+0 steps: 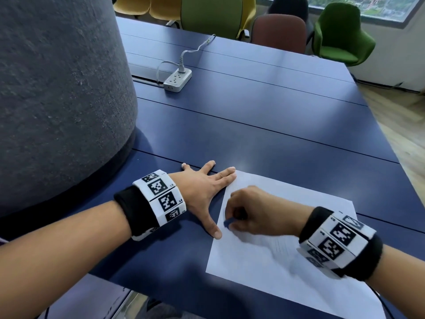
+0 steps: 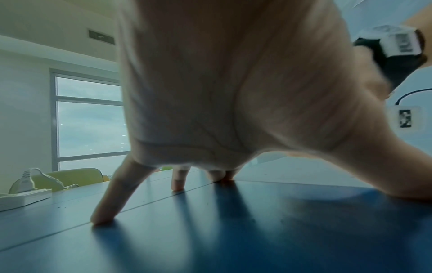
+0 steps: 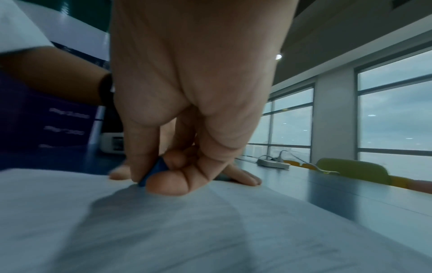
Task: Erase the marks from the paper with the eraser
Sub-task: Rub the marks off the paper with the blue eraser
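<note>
paper [image 1: 287, 261], white, flat on the blue surface [image 1: 253, 125] at its near right, one corner over the near edge. faint pencil marks [image 1: 282, 246] near the sheet's middle, too pale to read. eraser [image 3: 157, 169], small and blue, pinched in the right hand [image 1: 255, 212] between curled fingers [image 3: 142, 147] and thumb, its tip pressed down on the paper's left part, close to the left edge. left hand [image 1: 202, 187] just beside, spread flat with fingers [image 2: 105, 205] wide and straight, holding nothing; two fingertips on the sheet's far left corner, thumb on the surface touching the paper's left edge, the rest on bare surface. marker bands on both wrists. farther off, toward the far left, white power strip [image 1: 177, 81] with one plug and cord. beyond the far edge, green chair [image 1: 340, 35] and others.
</note>
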